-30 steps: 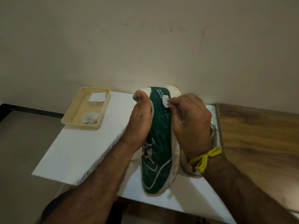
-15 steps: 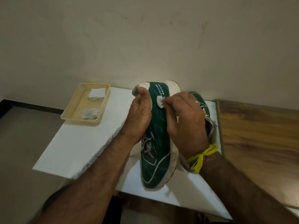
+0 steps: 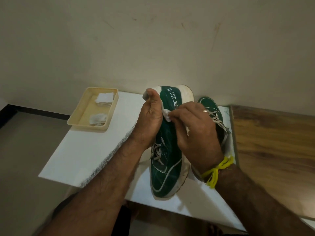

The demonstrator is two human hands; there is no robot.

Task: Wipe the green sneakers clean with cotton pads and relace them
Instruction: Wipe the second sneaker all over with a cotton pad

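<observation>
Far left, a shallow rectangular cream plastic tray (image 3: 73, 120) with rounded corners rests on the smooth white desk (image 3: 88, 150); two crumpled cotton pads (image 3: 104, 97) lie inside it, one at the far end and one at the near end. Centre, the left hand (image 3: 150, 120) grips the heel of a green sneaker (image 3: 167, 160), thumb upright against its white collar, other fingers hidden behind the shoe. The sneaker lies tilted on its side, toe toward the viewer, with pale piping, a scuffed white sole and loose grey laces (image 3: 157, 150). The right hand (image 3: 196, 128) pinches a small white cotton pad (image 3: 166, 114) between curled fingertips, pressed to the green upper below the printed heel lettering. A frayed yellow thread (image 3: 216, 169) circles that wrist. Behind it lies a second green sneaker (image 3: 210, 106). Far right, a glossy wood-grain surface (image 3: 272, 142).
</observation>
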